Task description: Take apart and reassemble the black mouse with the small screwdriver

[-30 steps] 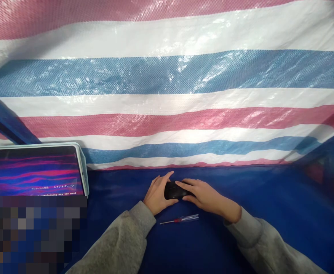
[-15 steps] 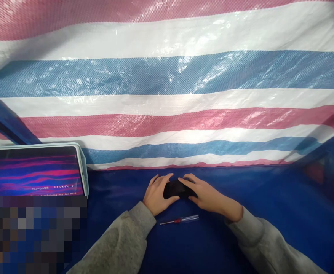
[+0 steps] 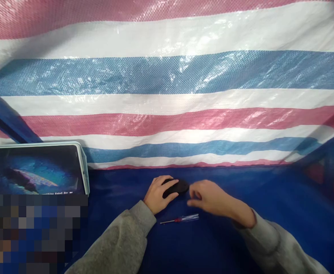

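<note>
Black mouse (image 3: pixel 182 186) apparently on blue surface (image 3: pixel 272 198), between hands
Left hand (image 3: pixel 156 196) grip closed round mouse's left side; best firm but light, so mouse doesn't slide or tip
Right hand (image 3: pixel 212 198) just beside right end, fingers curled, blurred; cannot tell if pinching anything
Screwdriver (image 3: pixel 188 218) nearer wearer; sleeves best clear of it

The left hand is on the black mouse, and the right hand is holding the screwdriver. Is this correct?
Not entirely: in the head view, the screwdriver lies on the blue tabletop, not in the right hand. The left hand is indeed on the black mouse.
</note>
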The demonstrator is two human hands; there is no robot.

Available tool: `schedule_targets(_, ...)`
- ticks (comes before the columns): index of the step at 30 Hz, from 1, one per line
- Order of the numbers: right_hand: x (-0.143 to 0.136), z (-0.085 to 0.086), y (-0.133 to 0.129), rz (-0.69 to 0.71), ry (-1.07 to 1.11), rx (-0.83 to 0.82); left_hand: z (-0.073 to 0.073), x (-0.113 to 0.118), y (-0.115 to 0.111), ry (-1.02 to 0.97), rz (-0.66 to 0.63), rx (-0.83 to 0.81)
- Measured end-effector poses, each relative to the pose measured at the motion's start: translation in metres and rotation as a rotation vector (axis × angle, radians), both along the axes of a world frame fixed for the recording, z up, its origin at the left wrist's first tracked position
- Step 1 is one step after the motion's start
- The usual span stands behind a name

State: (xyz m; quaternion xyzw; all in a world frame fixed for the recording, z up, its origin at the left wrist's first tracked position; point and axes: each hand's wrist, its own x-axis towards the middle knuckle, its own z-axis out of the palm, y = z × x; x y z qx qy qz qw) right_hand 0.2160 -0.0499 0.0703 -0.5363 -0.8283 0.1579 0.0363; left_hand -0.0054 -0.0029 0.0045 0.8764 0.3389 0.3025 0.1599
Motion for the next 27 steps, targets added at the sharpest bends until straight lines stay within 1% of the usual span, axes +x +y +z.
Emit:
schedule_targets(2, -0.004, 0.005, -0.009, 0.119, -0.123, -0.154, 0.001, 0.0, 0.001, -0.015, 0.003, -0.028)
schedule_targets(3, -0.006, 0.005, -0.012, 0.136, -0.176, -0.186, 0.002, 0.0, 0.001, -0.027, 0.002, -0.044)
schedule_targets(5, -0.01, 0.005, -0.015, 0.153, -0.228, -0.204, 0.004, 0.0, 0.001, -0.066, 0.0, -0.08)
schedule_targets(7, -0.01, 0.006, -0.014, 0.152, -0.218, -0.182, 0.005, 0.0, 0.001, -0.13, 0.012, -0.114)
schedule_targets(9, -0.007, 0.012, -0.011, 0.131, -0.171, -0.141, 0.006, -0.001, 0.002, -0.225, 0.05, -0.145)
schedule_targets(11, -0.002, 0.024, -0.007, 0.114, -0.089, -0.087, 0.006, -0.002, 0.002, -0.348, 0.094, -0.182)
schedule_targets(15, 0.001, 0.058, 0.001, 0.069, 0.12, 0.019, 0.005, -0.003, 0.003, -0.56, 0.175, -0.228)
schedule_targets(17, -0.002, 0.075, 0.005, -0.006, 0.23, 0.042, 0.005, -0.003, 0.003, -0.608, 0.199, -0.223)
schedule_targets(19, -0.004, 0.087, 0.007, -0.072, 0.33, 0.068, 0.005, -0.004, 0.001, -0.629, 0.191, -0.207)
schedule_targets(22, -0.006, 0.094, 0.01, -0.136, 0.402, 0.135, 0.006, -0.006, -0.001, -0.607, 0.132, -0.167)
schedule_targets(24, -0.005, 0.093, 0.01, -0.145, 0.417, 0.166, 0.007, -0.005, -0.001, -0.558, 0.108, -0.137)
schedule_targets(27, -0.003, 0.089, 0.008, -0.138, 0.432, 0.181, 0.008, -0.004, -0.001, -0.514, 0.134, -0.1)
